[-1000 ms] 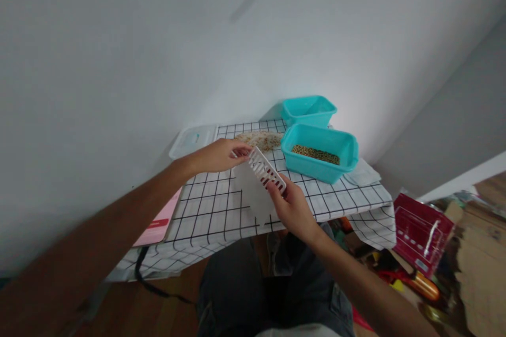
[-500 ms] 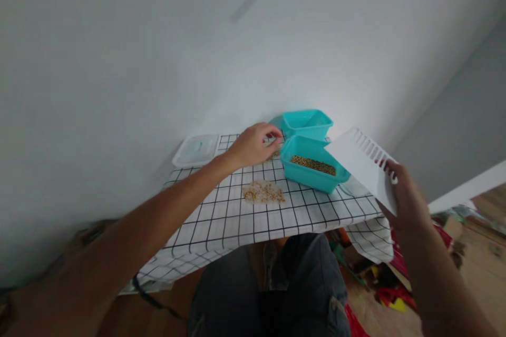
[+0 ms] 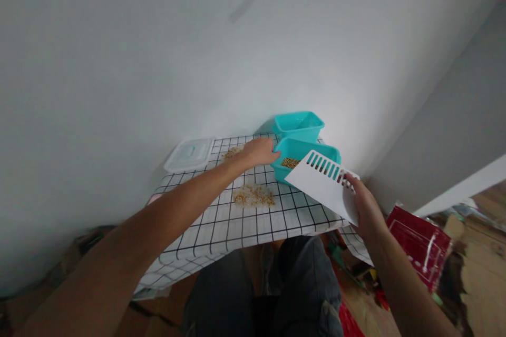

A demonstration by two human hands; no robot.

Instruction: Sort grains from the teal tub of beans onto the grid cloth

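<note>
My right hand [image 3: 361, 197] grips a flat white slotted plastic sheet [image 3: 322, 184] by its right end, tilted over the right front of a teal plastic bin [image 3: 282, 172]. Brownish-gold grains [image 3: 290, 163] lie in that bin, partly hidden by the sheet. At the bin's left rim is my left hand [image 3: 261, 150], its fingers curled and closed on the edge. On the checked cloth in front lies a patch of pale and yellow grains [image 3: 254, 196]. A smaller patch of grains [image 3: 232, 154] shows behind my left forearm.
A second teal bin [image 3: 298, 133] stands behind the first, near the wall. To the left lies a translucent white lid [image 3: 190, 155]. A black-and-white checked cloth [image 3: 245, 229] covers the table. Low on the right are a red package [image 3: 419, 245] and cardboard.
My left hand has come down from above the table to the bin's left rim. My right hand has brought the slotted sheet left and lower, over the bin. The view has shifted slightly.
</note>
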